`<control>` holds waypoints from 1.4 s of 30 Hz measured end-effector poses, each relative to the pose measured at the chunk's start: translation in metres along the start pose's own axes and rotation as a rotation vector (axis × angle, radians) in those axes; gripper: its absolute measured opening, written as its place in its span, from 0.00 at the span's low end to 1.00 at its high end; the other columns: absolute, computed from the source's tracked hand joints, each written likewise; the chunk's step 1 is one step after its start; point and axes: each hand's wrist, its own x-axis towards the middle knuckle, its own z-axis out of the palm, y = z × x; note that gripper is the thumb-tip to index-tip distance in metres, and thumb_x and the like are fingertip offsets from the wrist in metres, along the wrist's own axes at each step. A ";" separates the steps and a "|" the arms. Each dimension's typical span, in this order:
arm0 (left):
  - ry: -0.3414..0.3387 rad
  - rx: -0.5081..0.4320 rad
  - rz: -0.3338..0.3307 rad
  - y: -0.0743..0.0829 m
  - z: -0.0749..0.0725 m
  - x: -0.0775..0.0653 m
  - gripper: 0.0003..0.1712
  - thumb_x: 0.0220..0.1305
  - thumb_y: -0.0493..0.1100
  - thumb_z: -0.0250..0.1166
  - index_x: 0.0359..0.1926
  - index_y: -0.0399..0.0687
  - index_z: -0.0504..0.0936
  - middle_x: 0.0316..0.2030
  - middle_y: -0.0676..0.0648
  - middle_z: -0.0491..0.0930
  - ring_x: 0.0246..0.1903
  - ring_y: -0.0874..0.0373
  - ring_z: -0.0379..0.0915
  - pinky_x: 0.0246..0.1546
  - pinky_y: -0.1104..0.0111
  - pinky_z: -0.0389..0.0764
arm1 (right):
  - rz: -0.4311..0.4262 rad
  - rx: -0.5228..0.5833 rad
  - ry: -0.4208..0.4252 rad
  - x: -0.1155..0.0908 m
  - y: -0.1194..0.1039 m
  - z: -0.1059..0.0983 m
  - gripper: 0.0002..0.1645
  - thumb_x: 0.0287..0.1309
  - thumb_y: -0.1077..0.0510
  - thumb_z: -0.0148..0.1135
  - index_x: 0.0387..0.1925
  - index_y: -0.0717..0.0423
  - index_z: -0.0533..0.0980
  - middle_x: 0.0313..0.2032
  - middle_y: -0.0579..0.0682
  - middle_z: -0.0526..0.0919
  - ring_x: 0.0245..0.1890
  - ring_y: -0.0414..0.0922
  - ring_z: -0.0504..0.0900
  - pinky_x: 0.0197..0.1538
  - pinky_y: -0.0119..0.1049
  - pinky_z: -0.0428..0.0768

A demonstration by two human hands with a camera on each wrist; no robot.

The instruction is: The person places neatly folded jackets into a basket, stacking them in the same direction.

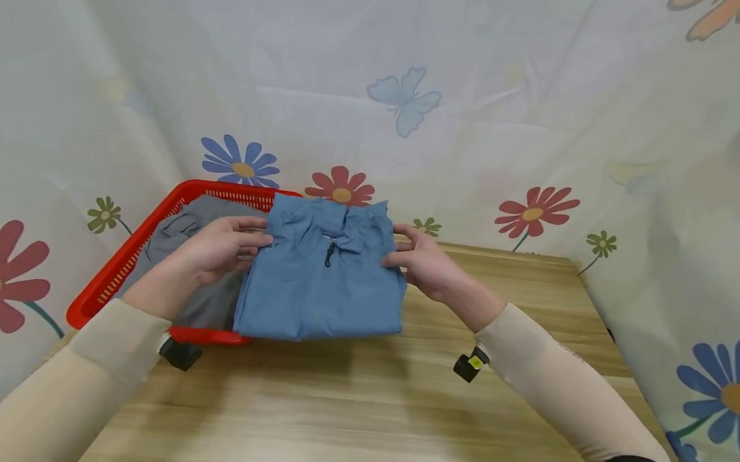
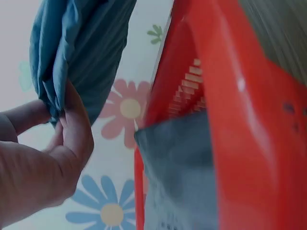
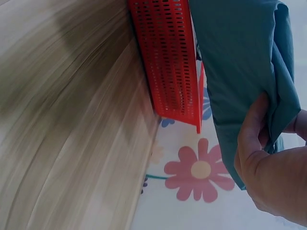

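Between both hands hangs a folded blue jacket [image 1: 322, 290], its collar and short zipper with a black pull facing up. My left hand [image 1: 227, 246] pinches its left edge between thumb and fingers; the left wrist view shows the bunched fabric in that grip. On the opposite edge, my right hand [image 1: 426, 263] pinches the layered side, seen closely in the right wrist view. The jacket is held up over the right part of a red plastic basket [image 1: 124, 270] and covers that part in the head view. Inside the basket lies grey folded clothing [image 1: 205, 300].
The basket stands at the left back of a wooden table [image 1: 351, 407]. A white sheet [image 1: 472, 105] printed with flowers and butterflies hangs behind and along the sides. Small black wrist cameras are strapped beneath both sleeves.
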 end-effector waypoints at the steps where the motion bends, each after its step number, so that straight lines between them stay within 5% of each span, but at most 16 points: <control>1: -0.010 0.001 -0.002 -0.001 -0.004 0.001 0.42 0.76 0.47 0.61 0.81 0.41 0.51 0.70 0.36 0.64 0.61 0.43 0.64 0.61 0.56 0.76 | -0.002 -0.001 0.000 0.002 0.000 0.003 0.47 0.66 0.71 0.59 0.80 0.53 0.50 0.65 0.64 0.73 0.65 0.57 0.73 0.63 0.54 0.75; 13: -0.026 0.121 -0.007 -0.010 -0.047 0.004 0.46 0.75 0.50 0.62 0.81 0.40 0.47 0.72 0.34 0.60 0.63 0.40 0.64 0.62 0.54 0.75 | -0.018 0.050 -0.004 0.030 0.002 0.033 0.43 0.65 0.74 0.58 0.77 0.55 0.54 0.56 0.65 0.78 0.59 0.57 0.76 0.62 0.55 0.75; 26: -0.020 0.293 -0.022 -0.020 -0.098 0.013 0.44 0.77 0.49 0.59 0.80 0.32 0.47 0.70 0.28 0.61 0.59 0.38 0.66 0.54 0.56 0.82 | -0.013 0.077 0.016 0.062 0.014 0.074 0.45 0.65 0.73 0.60 0.79 0.57 0.53 0.60 0.64 0.77 0.56 0.54 0.79 0.61 0.53 0.78; 42: -0.041 0.380 -0.113 -0.045 -0.146 0.015 0.47 0.78 0.48 0.57 0.79 0.28 0.39 0.72 0.22 0.50 0.66 0.27 0.58 0.62 0.44 0.73 | -0.006 0.098 -0.014 0.084 0.028 0.111 0.42 0.64 0.72 0.62 0.75 0.61 0.57 0.51 0.58 0.80 0.48 0.51 0.81 0.59 0.51 0.80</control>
